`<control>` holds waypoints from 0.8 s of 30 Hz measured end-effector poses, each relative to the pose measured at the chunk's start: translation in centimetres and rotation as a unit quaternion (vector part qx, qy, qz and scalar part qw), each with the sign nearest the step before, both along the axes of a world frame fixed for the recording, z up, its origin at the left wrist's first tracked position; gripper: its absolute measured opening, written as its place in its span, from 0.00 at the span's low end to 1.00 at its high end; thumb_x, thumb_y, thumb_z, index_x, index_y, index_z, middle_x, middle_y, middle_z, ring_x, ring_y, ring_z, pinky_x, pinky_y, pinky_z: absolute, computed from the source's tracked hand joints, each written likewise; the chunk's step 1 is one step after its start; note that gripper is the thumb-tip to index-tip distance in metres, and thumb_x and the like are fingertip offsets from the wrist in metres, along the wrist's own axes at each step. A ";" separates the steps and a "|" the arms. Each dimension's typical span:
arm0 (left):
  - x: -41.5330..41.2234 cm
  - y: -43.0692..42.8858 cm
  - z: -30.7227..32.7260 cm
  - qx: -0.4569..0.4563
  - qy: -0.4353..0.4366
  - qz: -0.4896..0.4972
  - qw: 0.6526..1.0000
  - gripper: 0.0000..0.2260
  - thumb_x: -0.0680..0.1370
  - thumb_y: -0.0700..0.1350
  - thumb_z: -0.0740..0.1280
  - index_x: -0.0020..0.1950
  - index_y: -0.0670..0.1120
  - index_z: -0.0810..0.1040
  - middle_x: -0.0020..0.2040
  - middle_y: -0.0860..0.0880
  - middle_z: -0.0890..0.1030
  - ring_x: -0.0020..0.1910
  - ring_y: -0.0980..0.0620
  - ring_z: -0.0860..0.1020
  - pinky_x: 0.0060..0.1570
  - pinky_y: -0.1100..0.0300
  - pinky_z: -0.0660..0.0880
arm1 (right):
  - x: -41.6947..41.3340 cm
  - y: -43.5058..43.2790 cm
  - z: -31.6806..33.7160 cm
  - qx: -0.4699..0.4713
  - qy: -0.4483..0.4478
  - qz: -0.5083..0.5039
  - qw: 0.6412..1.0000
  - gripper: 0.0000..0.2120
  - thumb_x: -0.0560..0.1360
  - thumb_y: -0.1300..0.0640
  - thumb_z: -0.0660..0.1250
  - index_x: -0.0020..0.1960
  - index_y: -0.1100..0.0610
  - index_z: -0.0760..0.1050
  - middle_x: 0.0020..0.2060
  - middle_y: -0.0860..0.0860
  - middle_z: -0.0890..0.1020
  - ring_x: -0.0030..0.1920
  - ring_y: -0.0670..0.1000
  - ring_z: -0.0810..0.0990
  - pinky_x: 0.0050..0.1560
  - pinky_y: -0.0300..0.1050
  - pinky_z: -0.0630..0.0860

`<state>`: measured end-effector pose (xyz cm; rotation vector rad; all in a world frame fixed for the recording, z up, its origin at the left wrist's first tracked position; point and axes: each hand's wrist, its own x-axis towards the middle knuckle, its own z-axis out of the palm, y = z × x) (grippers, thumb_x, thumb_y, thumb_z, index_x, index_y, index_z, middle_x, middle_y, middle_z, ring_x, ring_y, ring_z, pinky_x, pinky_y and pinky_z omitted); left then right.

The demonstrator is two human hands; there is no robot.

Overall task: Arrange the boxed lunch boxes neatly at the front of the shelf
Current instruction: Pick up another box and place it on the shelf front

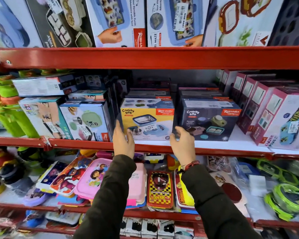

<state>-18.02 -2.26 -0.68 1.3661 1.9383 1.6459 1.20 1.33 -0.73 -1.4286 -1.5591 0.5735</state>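
Red metal store shelving (145, 57) is filling the whole frame, packed with boxed and loose lunch boxes on every tier. At centre frame the left hand (123, 139) is reaching up with fingers straight and held together, its fingertips lying against the lower left front corner of the yellow-fronted cardboard "Crunchy bite" lunch box carton (146, 119). The right hand (182, 143) is hovering loosely curled and half open at that carton's lower right corner, in the gap between it and the dark blue "Crunchy bite" carton (208, 122) just beside it; whether it is touching either box cannot be told. Both cartons are standing upright on the white middle shelf board (240, 143), set slightly back from its red front lip, with more dark cartons stacked behind them. Further out, pale blue cartons (86, 121) are leaning at middle left and pink and white "Kidzee plus" boxes (281, 118) are crowding the right. The step in hand looks like squaring the yellow carton; the next move probably calls for both hands clasping its sides and drawing it forward, level with its neighbour.
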 end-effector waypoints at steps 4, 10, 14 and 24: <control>-1.0 0.3 -0.7 -0.028 0.018 -0.026 0.999 0.22 0.84 0.39 0.59 0.78 0.40 0.63 0.74 0.39 0.73 0.72 0.39 0.73 0.70 0.56 0.66 | -0.5 -0.4 0.1 0.009 -0.029 0.003 1.000 0.13 0.77 0.61 0.68 0.61 0.59 0.80 0.55 0.58 0.87 0.57 0.60 0.84 0.60 0.57 0.81; -2.3 -1.7 0.0 0.058 -0.043 -0.047 0.996 0.24 0.81 0.34 0.59 0.77 0.47 0.68 0.68 0.44 0.70 0.63 0.54 0.69 0.66 0.65 0.64 | 0.4 -1.9 0.5 0.055 0.075 0.011 0.996 0.13 0.76 0.60 0.71 0.61 0.56 0.80 0.49 0.53 0.86 0.49 0.50 0.86 0.55 0.47 0.84; -2.9 -2.9 0.4 0.130 -0.117 -0.100 0.979 0.22 0.78 0.44 0.59 0.71 0.57 0.72 0.65 0.48 0.73 0.63 0.50 0.75 0.66 0.60 0.71 | 0.6 -3.0 1.7 0.085 0.149 0.022 0.985 0.11 0.76 0.62 0.72 0.58 0.55 0.80 0.44 0.52 0.86 0.43 0.42 0.86 0.47 0.35 0.82; -4.2 -3.3 1.4 0.161 -0.104 -0.188 0.963 0.20 0.77 0.41 0.63 0.69 0.49 0.69 0.68 0.48 0.76 0.66 0.56 0.76 0.67 0.60 0.74 | 0.1 -4.1 3.5 0.138 0.265 0.010 0.954 0.05 0.79 0.56 0.70 0.54 0.52 0.82 0.48 0.46 0.85 0.48 0.33 0.83 0.49 0.27 0.76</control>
